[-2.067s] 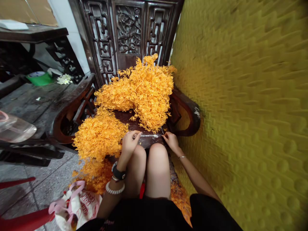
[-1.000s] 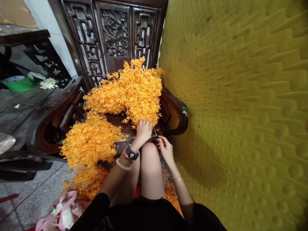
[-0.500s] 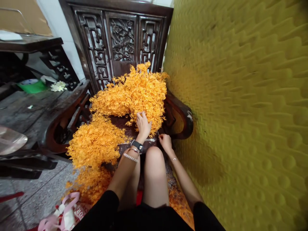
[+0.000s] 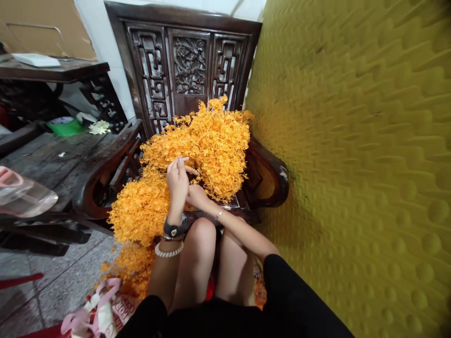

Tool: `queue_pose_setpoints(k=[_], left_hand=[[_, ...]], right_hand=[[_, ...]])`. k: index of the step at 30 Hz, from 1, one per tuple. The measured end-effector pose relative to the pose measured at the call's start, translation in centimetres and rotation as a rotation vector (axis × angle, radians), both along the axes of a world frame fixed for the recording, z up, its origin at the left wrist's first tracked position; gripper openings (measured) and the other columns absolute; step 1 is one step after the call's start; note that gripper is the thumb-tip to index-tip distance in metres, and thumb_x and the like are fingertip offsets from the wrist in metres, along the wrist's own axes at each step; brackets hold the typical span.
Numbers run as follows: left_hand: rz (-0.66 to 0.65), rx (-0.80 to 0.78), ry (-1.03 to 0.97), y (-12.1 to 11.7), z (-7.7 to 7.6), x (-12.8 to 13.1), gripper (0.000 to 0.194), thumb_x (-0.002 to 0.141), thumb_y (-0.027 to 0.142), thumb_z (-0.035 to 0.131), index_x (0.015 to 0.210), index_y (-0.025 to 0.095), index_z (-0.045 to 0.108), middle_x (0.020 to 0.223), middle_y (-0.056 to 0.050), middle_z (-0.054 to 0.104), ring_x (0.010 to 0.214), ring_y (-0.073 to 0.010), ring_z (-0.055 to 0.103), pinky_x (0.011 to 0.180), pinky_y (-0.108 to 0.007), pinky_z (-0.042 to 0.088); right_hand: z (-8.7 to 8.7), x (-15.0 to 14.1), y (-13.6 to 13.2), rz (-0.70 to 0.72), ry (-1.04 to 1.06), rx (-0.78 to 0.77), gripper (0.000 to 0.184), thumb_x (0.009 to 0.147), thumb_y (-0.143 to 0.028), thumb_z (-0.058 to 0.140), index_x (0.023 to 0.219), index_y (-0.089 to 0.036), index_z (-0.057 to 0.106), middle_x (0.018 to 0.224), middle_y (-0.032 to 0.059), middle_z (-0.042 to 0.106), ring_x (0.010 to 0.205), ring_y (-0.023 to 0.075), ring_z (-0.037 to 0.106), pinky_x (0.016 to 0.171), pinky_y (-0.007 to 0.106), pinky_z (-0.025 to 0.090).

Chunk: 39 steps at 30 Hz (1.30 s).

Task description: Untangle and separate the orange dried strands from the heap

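Note:
A large heap of orange artificial flower sprigs (image 4: 211, 141) lies on the seat of a dark carved wooden chair (image 4: 190, 61). A second heap (image 4: 141, 206) spills over the seat's left front edge toward the floor. My left hand (image 4: 177, 180), with a black watch and bead bracelet on the wrist, is raised in front of the heaps, fingers pinched on a small orange sprig. My right hand (image 4: 197, 195) has crossed under it, just right of the left palm, and its fingers are mostly hidden. My bare knees (image 4: 204, 234) are below.
A yellow bumpy wall (image 4: 352, 164) fills the right side. The chair's curved armrests (image 4: 271, 178) flank the seat. A dark wooden table (image 4: 45, 155) stands at left with a clear plastic container (image 4: 24, 195). A pink-handled bag (image 4: 102, 310) lies on the tiled floor.
My left hand lifted off the right heap and moved left, now pinching a sprig. My right hand left the seat's front edge and crossed left to meet it.

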<state>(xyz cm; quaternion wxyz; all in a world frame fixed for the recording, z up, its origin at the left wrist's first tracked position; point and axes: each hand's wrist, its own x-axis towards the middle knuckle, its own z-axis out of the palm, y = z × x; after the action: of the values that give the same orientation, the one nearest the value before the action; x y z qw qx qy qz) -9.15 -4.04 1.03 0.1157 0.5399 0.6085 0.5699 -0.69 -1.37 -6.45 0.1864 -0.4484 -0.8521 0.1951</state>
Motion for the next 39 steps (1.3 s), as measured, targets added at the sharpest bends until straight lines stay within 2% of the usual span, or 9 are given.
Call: queue_pose_setpoints(k=[4, 6, 11, 14, 18, 21, 24, 31, 39], left_hand=[[-0.101, -0.089, 0.079, 1.1, -0.9, 0.5, 0.046, 0.092, 0.042, 0.032, 0.087, 0.021, 0.072, 0.125, -0.007, 0.060, 0.129, -0.0244, 0.040, 0.111, -0.042, 0.025], [-0.139, -0.131, 0.112, 2.0, -1.4, 1.5, 0.038, 0.088, 0.043, 0.043, 0.107, 0.020, 0.067, 0.135, -0.010, 0.052, 0.136, -0.0281, 0.029, 0.112, -0.046, 0.020], [-0.192, -0.175, 0.104, 4.5, -2.4, 4.8, 0.081, 0.071, 0.039, 0.068, 0.136, 0.003, 0.036, 0.152, -0.027, 0.007, 0.141, -0.0365, -0.009, 0.111, -0.056, 0.009], [-0.261, -0.137, 0.045, 5.6, -2.5, 6.2, 0.096, 0.066, 0.031, 0.073, 0.142, 0.001, 0.021, 0.151, -0.026, -0.010, 0.140, -0.0347, -0.015, 0.113, -0.053, 0.008], [-0.498, -0.046, -0.082, 5.7, -2.6, 6.9, 0.085, 0.072, 0.028, 0.068, 0.145, 0.019, 0.024, 0.155, -0.012, 0.012, 0.142, -0.0259, 0.016, 0.112, -0.039, 0.027], [-0.611, 0.003, -0.257, 5.0, -3.1, 6.6, 0.054, 0.093, 0.031, 0.031, 0.145, 0.025, 0.021, 0.150, -0.007, 0.031, 0.136, -0.0169, 0.033, 0.105, -0.036, 0.038], [-0.612, 0.057, -0.425, 4.5, -3.7, 6.2, 0.052, 0.095, 0.029, 0.001, 0.147, 0.029, -0.003, 0.155, -0.001, 0.018, 0.137, -0.0128, 0.030, 0.103, -0.040, 0.040], [-0.883, 0.176, -1.241, 4.8, -3.4, 6.6, 0.073, 0.087, 0.061, 0.001, 0.146, 0.023, 0.021, 0.152, -0.004, 0.025, 0.136, -0.0190, 0.033, 0.106, -0.045, 0.035], [-0.866, 0.101, -1.461, 7.1, -3.4, 7.1, 0.075, 0.084, 0.064, 0.002, 0.144, 0.026, 0.026, 0.153, -0.001, 0.025, 0.137, -0.0178, 0.031, 0.106, -0.036, 0.035]], right_hand=[[2.5, 5.3, 0.5, -0.165, 0.028, 0.179, 0.030, 0.090, -0.036, 0.047, 0.106, -0.014, 0.058, 0.100, 0.0063, 0.063, 0.087, 0.0154, 0.061, 0.080, 0.037, 0.051], [4.4, 7.6, 1.6, -0.283, 0.063, 0.307, 0.036, 0.093, -0.033, 0.035, 0.115, -0.013, 0.055, 0.111, 0.0134, 0.061, 0.103, 0.0212, 0.056, 0.091, 0.041, 0.045], [8.6, 9.2, 5.5, -0.396, 0.021, 0.512, 0.051, 0.089, -0.032, 0.041, 0.136, -0.013, 0.035, 0.141, 0.0167, 0.036, 0.134, 0.0301, 0.026, 0.108, 0.051, 0.026], [9.5, 8.8, 7.0, -0.388, -0.098, 0.500, 0.051, 0.086, -0.025, 0.049, 0.134, -0.010, 0.039, 0.133, 0.0195, 0.046, 0.125, 0.0307, 0.041, 0.103, 0.049, 0.034], [9.3, 9.5, 7.0, -0.478, -0.241, 0.435, 0.033, 0.088, -0.029, 0.051, 0.115, -0.010, 0.054, 0.104, 0.0119, 0.062, 0.096, 0.0208, 0.060, 0.089, 0.044, 0.046], [9.1, 11.0, 6.2, -0.504, -0.311, 0.402, 0.029, 0.087, -0.036, 0.052, 0.103, -0.012, 0.058, 0.100, 0.0066, 0.062, 0.088, 0.0152, 0.061, 0.079, 0.036, 0.051], [9.2, 12.1, 5.3, -0.460, -0.343, 0.405, 0.026, 0.089, -0.036, 0.049, 0.099, -0.013, 0.059, 0.094, 0.0054, 0.062, 0.082, 0.0141, 0.060, 0.075, 0.033, 0.050], [9.9, 10.5, 6.4, -0.317, -0.333, 0.599, 0.044, 0.089, -0.027, 0.042, 0.130, -0.011, 0.042, 0.130, 0.0183, 0.046, 0.119, 0.0296, 0.038, 0.094, 0.041, 0.033], [10.8, 9.3, 8.6, -0.137, -0.381, 0.637, 0.023, 0.089, -0.018, 0.039, 0.091, -0.012, 0.061, 0.098, 0.0115, 0.059, 0.096, 0.0228, 0.045, 0.087, 0.038, 0.030]])
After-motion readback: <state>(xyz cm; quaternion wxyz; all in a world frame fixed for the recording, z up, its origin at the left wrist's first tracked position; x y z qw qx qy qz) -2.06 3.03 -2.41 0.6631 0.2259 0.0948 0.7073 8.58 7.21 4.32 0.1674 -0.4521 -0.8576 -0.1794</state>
